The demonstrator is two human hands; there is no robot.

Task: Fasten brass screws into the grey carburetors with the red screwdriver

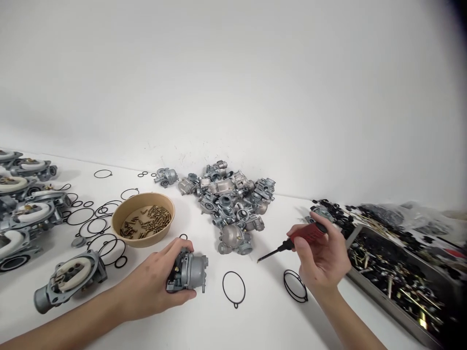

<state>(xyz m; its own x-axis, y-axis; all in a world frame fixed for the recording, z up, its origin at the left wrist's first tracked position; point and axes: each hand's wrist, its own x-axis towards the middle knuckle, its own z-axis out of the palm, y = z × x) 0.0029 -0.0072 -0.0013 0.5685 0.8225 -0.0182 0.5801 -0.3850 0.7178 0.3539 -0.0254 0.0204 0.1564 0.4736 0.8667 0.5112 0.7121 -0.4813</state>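
The left hand [155, 279] holds a grey metal carburetor [195, 271] at the front of the white table [204, 325], fingers over its upper side and thumb along its lower side; the palm hides its rear portion, and whether it touches the tabletop cannot be determined. The right hand [323, 257] grips a red-and-black screwdriver [308, 236], its shaft pointing left and downward; a small brass-coloured spot at the tip is too small to identify. Both forearms are cut off by the lower edge. Between the hands lies a black ring [244, 287] with a tab; overlapping rings [285, 279] lie just beside the right hand. Behind, a pile of carburetors [224, 209] overlaps so heavily that individual units are partly concealed. A tan bowl [116, 214] contains brass pieces [155, 221], their exact form unclear. At left, opened carburetors [32, 211] run out of view. At right, a metal tray [386, 307] of mixed small parts [397, 272] falls into dark shadow, its corner lost; contents of the clear bags [419, 221] beyond are indistinct.
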